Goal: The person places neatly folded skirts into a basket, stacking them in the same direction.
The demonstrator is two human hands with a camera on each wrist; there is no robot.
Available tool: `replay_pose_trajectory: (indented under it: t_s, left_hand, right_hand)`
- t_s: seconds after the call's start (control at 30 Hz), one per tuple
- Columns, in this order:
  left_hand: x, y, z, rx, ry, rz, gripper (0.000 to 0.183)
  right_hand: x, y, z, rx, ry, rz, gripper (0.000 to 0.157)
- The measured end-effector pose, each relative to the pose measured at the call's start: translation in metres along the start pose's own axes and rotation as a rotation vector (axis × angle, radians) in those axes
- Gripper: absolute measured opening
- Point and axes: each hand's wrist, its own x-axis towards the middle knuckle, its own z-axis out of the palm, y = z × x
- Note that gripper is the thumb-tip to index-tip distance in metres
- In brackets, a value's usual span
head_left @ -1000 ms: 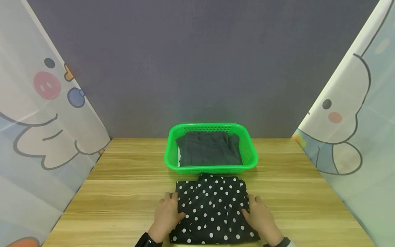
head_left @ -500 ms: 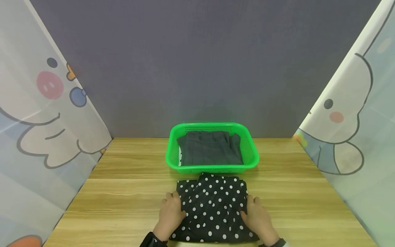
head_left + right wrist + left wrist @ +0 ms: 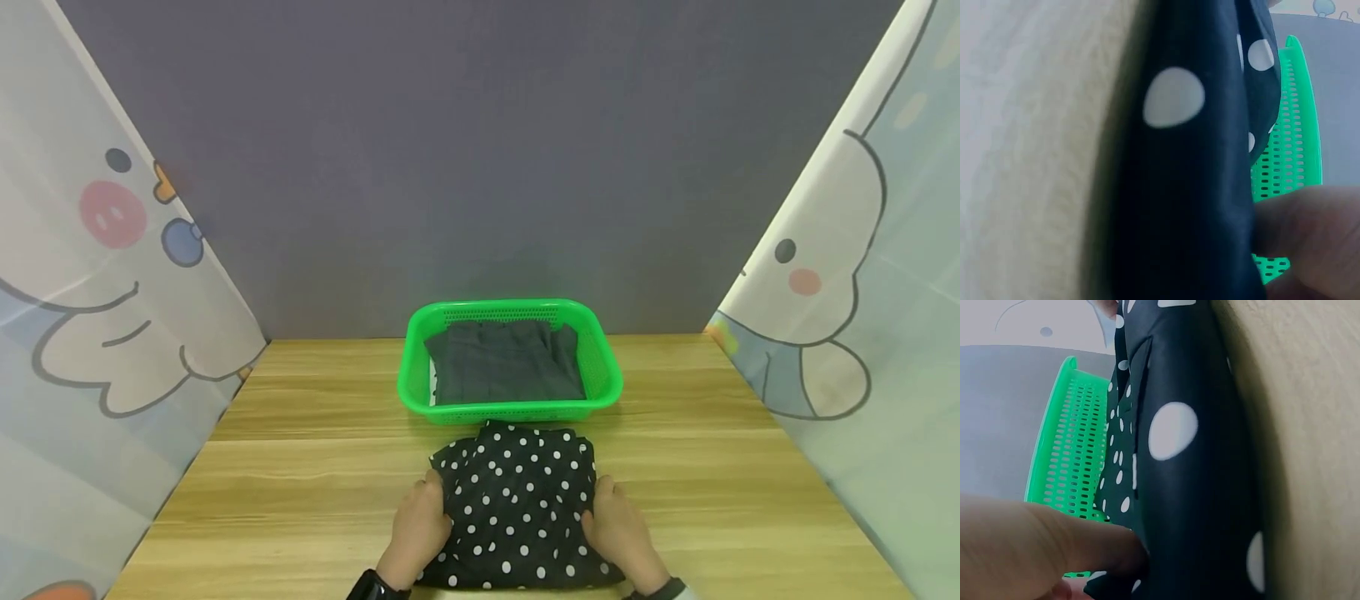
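A folded black cloth garment with white polka dots (image 3: 517, 508) lies on the table in front of the green basket, its kind hidden by the folding. My left hand (image 3: 420, 525) grips its left side, thumb on top and the other fingers tucked at the edge. On the opposite side my right hand (image 3: 621, 527) holds the garment's right edge in the same way. Up close in the left wrist view, the thumb (image 3: 1085, 550) presses into the dotted fabric. The right thumb (image 3: 1304, 225) lies against the fabric in the right wrist view.
Just behind the garment stands a green plastic basket (image 3: 611, 379) with perforated sides. Dark grey folded cloth (image 3: 506, 367) lies in it, over something white at the left. The wooden table (image 3: 300, 467) ends at a grey panel (image 3: 480, 167), with cartoon-printed curtains (image 3: 817, 350) at both sides.
Both hands have drawn slightly inward and their fingers have curled round the garment's sides. Its upper left corner has lifted and bunched. The basket stays where it was.
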Motion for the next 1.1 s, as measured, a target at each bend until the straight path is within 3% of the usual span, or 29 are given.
replay_pose_trajectory:
  t_s: [0.33, 0.67, 0.87, 1.1]
  left_hand:
    - [-0.008, -0.008, -0.005, -0.070, 0.011, 0.042, 0.033]
    - [-0.022, -0.003, -0.019, -0.129, -0.005, -0.024, 0.032]
    - [-0.033, 0.002, -0.029, -0.189, -0.056, -0.090, 0.029]
    - [-0.040, 0.009, -0.042, -0.189, -0.012, -0.066, 0.031]
  right_hand:
    - [-0.009, 0.003, 0.000, 0.113, 0.021, 0.023, 0.027]
    - [-0.021, 0.001, -0.005, 0.172, 0.031, 0.058, 0.023]
    - [-0.035, 0.002, -0.008, 0.168, 0.045, 0.087, 0.024]
    - [-0.042, -0.005, -0.022, 0.126, 0.122, 0.062, 0.024]
